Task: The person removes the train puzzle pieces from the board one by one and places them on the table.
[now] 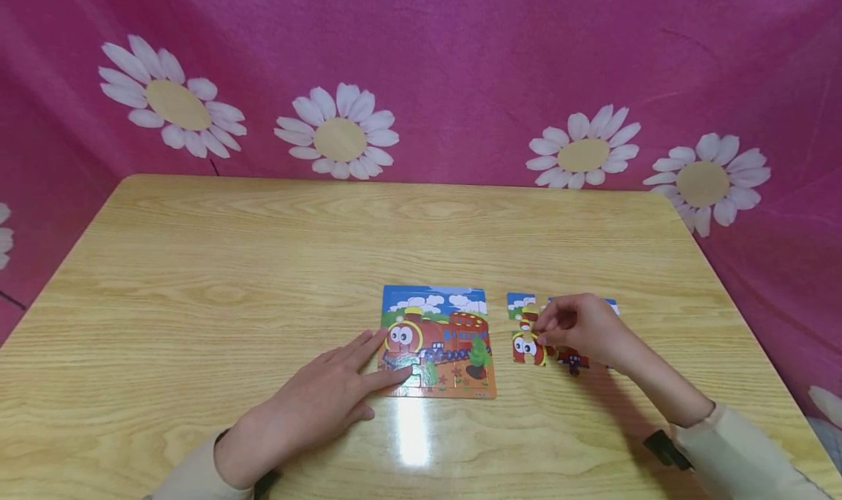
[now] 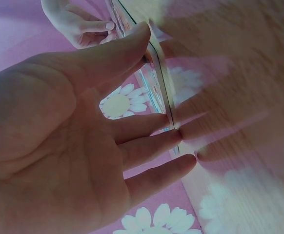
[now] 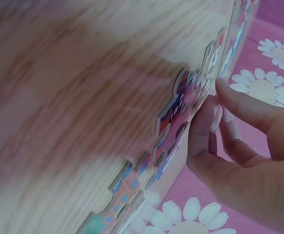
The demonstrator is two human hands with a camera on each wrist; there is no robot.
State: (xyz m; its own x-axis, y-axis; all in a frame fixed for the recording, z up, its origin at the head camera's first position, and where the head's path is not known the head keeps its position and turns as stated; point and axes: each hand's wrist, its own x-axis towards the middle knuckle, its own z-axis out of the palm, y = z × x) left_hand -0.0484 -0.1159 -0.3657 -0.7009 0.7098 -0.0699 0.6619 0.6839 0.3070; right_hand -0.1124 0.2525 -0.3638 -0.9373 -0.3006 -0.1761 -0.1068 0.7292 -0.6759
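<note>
A finished-looking picture puzzle of a red train with eyes (image 1: 454, 343) lies flat in its board near the middle of the table. My left hand (image 1: 316, 398) rests at its left edge, fingers extended, the thumb over the lower left part; in the left wrist view the palm (image 2: 69, 131) faces the camera with nothing gripped. To the right lies a second, partly joined group of puzzle pieces (image 1: 526, 348) with the same train. My right hand (image 1: 588, 332) is over this group, thumb and forefinger pinching a puzzle piece (image 1: 528, 313) beside the eyes. Its fingers partly cover the pieces.
The wood-grain table (image 1: 263, 266) extends on all sides of the puzzles. More joined pieces (image 3: 125, 187) run along the table in the right wrist view. A pink cloth with white daisies (image 1: 421, 69) hangs behind the table's far edge.
</note>
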